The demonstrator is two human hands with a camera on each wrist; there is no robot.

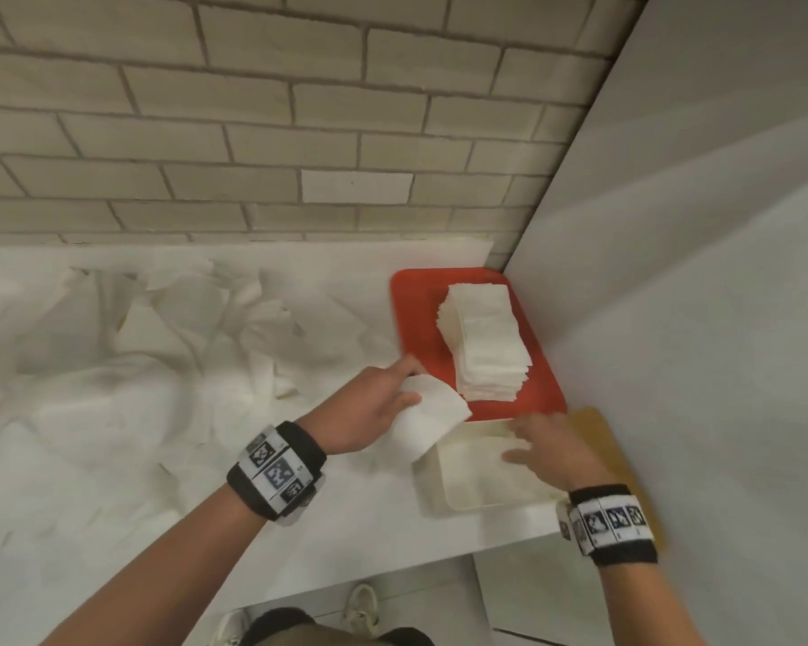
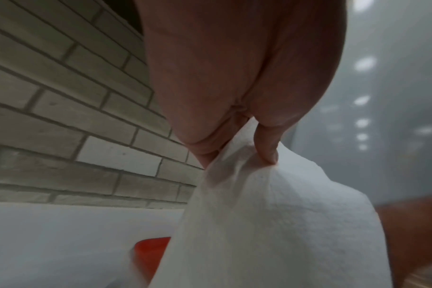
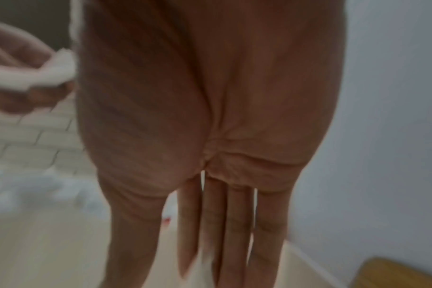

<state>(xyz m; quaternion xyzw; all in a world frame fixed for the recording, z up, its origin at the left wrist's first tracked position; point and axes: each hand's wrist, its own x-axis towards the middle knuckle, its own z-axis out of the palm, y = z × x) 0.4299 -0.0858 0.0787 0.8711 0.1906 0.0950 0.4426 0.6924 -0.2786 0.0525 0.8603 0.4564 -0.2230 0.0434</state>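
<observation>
A white napkin (image 1: 435, 421) is pinched between thumb and fingers of the left hand (image 1: 374, 407), at the near edge of the red tray (image 1: 414, 319). The right hand (image 1: 549, 447) is held flat, fingers straight, over a cream tray (image 1: 467, 487) just in front of the red tray. If the napkin is laid off-centre, the tall stack (image 1: 486, 342) on the red tray may be skewed or toppled.

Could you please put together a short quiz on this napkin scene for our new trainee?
1. True or false: the stack of folded napkins stands on the red tray.
2. What does the left hand hold? A) a white napkin B) a spoon C) nothing
3. Which hand reaches over the cream tray with straight fingers?
Key: 1 true; 2 A; 3 the right hand.
</observation>
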